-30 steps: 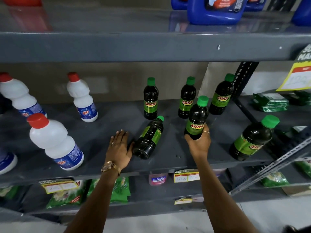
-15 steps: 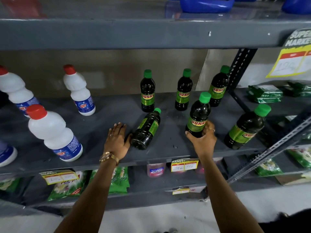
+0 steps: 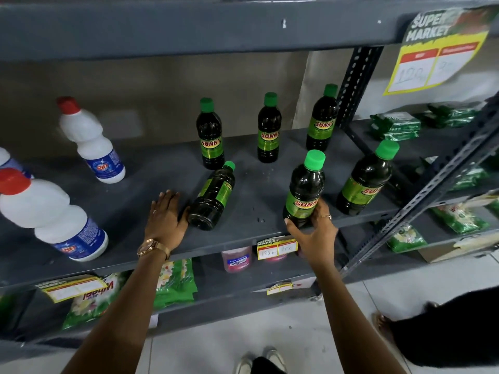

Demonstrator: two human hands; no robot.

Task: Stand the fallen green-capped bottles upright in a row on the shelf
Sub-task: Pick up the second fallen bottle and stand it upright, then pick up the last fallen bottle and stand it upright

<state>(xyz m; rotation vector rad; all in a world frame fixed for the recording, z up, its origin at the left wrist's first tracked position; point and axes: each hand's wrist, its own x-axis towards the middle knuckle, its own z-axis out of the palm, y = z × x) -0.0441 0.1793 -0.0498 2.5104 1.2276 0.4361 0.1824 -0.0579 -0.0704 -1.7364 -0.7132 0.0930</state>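
Note:
Three dark bottles with green caps stand upright at the back of the grey shelf (image 3: 129, 201): one on the left (image 3: 210, 136), one in the middle (image 3: 268, 130), one on the right (image 3: 322, 120). A fourth (image 3: 364, 179) stands near the front right. One bottle (image 3: 213, 198) lies on its side, cap pointing to the back. My left hand (image 3: 164, 220) rests flat on the shelf, fingers apart, touching that bottle's base. My right hand (image 3: 313, 233) grips the lower part of an upright bottle (image 3: 305, 190) at the shelf's front edge.
White bottles with red caps (image 3: 91, 141) (image 3: 48, 214) stand on the left of the same shelf. A slanted metal brace (image 3: 421, 201) crosses at the right. Green packets (image 3: 394, 126) fill the neighbouring shelf, more packets (image 3: 175, 282) the shelf below. Price tags (image 3: 276, 248) hang on the front edge.
My right hand has carried its bottle a little to the right and set it lower, near the front edge. My left hand and the lying bottle have stayed put.

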